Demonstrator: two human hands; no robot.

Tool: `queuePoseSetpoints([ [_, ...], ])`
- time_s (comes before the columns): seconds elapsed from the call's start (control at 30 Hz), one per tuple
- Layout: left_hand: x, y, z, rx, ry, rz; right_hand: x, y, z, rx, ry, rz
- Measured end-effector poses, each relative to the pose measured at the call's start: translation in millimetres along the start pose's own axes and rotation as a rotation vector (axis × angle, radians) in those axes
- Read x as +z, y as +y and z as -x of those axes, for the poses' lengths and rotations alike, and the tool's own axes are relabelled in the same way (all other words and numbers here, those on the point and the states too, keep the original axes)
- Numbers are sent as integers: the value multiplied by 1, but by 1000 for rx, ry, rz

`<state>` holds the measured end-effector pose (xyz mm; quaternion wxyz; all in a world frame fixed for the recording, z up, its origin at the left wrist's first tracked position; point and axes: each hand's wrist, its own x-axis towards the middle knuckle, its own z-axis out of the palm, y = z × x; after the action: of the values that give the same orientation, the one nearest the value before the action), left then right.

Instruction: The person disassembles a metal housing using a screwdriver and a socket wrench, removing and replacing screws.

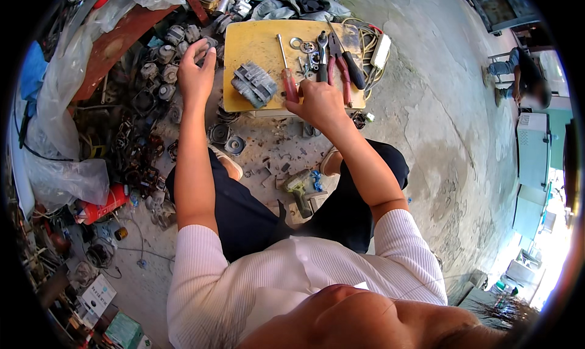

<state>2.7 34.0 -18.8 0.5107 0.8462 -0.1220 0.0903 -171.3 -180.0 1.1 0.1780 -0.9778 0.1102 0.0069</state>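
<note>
On the yellow board [256, 44] sit a ribbed grey metal part [254, 84], a red-handled screwdriver [290, 84], a ratchet [322, 57], pliers [339, 72], a long black-handled tool [352, 67] and small rings [308, 47]. My left hand [196, 74] is left of the board, fingers curled at a grey metal piece [209, 43] above the pile; what they grip is unclear. My right hand [317, 102] is at the board's near edge beside the screwdriver, fingers closed, their tips and anything held hidden.
Grey metal parts [166, 54] are heaped left, beside plastic sheeting [73, 178]. A cordless drill [297, 190] lies between my feet. A coiled cable with white block [380, 51] is right of the board. Another person [524, 81] is at the far right near pale cabinets [531, 148].
</note>
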Motion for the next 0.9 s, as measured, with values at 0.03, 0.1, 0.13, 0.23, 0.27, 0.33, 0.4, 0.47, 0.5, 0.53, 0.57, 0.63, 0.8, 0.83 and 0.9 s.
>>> queuePoseSetpoints([
  [0.03,0,0,0,2,1,2,2,0,-1,12,20,0],
  [0.1,-1,0,0,7,1,2,5,0,-4,36,61,1],
  [0.13,-1,0,0,7,3,2,4,0,-4,7,57,-24],
  [0.23,-3,0,1,7,7,1,-2,2,-7,-19,71,-100],
  [0.27,-4,0,1,8,9,0,-6,8,-12,12,93,-127],
  [0.33,-5,1,1,14,6,-10,-16,19,-22,92,187,-53],
  [0.4,-5,1,1,20,2,-20,-18,36,-34,159,343,-69],
  [0.47,-3,0,1,25,-10,-33,-12,53,-46,189,374,-46],
  [0.5,-3,2,2,11,-10,-9,-11,57,-51,205,346,-21],
  [0.53,-4,3,3,-5,-9,11,-10,57,-55,219,316,1],
  [0.57,-4,4,4,-21,-7,31,-10,57,-58,223,312,20],
  [0.63,-4,3,3,4,-8,33,-9,55,-63,229,300,58],
  [0.8,-2,0,3,24,1,36,-8,52,-78,377,233,41],
  [0.83,-1,-1,3,20,-1,38,-8,51,-81,399,241,13],
  [0.9,-2,-3,3,22,-12,34,-11,50,-85,424,218,-10],
])
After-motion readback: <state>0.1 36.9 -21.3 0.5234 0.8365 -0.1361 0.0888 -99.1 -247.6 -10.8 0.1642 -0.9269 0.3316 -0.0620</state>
